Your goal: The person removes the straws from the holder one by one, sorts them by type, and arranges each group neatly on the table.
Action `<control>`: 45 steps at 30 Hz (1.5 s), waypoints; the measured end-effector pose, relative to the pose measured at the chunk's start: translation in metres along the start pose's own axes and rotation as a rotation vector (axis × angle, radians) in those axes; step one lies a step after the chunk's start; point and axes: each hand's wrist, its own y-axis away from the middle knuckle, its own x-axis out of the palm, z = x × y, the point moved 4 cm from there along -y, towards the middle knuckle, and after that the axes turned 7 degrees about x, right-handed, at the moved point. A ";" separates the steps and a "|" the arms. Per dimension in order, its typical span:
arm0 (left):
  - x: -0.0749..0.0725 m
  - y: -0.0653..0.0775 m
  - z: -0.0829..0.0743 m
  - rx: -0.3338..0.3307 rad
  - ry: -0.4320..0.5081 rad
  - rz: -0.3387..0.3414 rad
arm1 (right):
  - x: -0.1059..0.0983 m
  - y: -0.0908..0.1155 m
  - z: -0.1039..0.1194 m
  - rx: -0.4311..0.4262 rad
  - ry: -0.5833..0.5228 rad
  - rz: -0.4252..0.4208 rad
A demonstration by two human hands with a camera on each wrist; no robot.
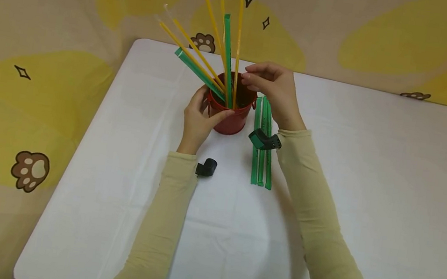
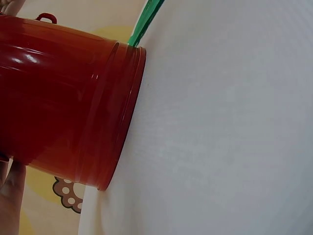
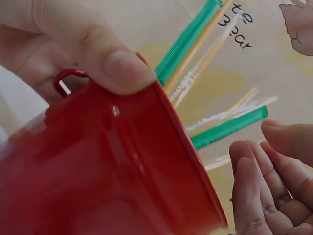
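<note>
Red bucket (image 1: 230,124) is on the white table (image 1: 371,178), yellow straws (image 1: 239,33) and two green sticks (image 1: 227,45) poking out, left hand (image 1: 200,120) gripping its rim. Right hand (image 1: 274,87) is loosely curled, empty, near the rim; three green packets (image 1: 261,163) lie just beside.

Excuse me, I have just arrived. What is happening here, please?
A person's left hand grips a round, shiny red bucket. Thin, clear-wrapped yellow straws and two long green sticks lean inside it. The right hand is close by, seemingly holding nothing. Three more green sticks lie on the white table.
</note>
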 end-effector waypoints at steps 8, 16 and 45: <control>0.002 -0.002 0.024 0.012 0.034 -0.016 | 0.015 -0.014 -0.003 0.016 0.033 -0.041; 0.002 -0.003 0.036 0.060 0.030 -0.023 | 0.022 -0.022 -0.006 -0.011 0.209 -0.098; -0.003 -0.004 0.037 0.009 0.044 -0.035 | 0.042 -0.025 -0.006 -0.117 0.686 -0.122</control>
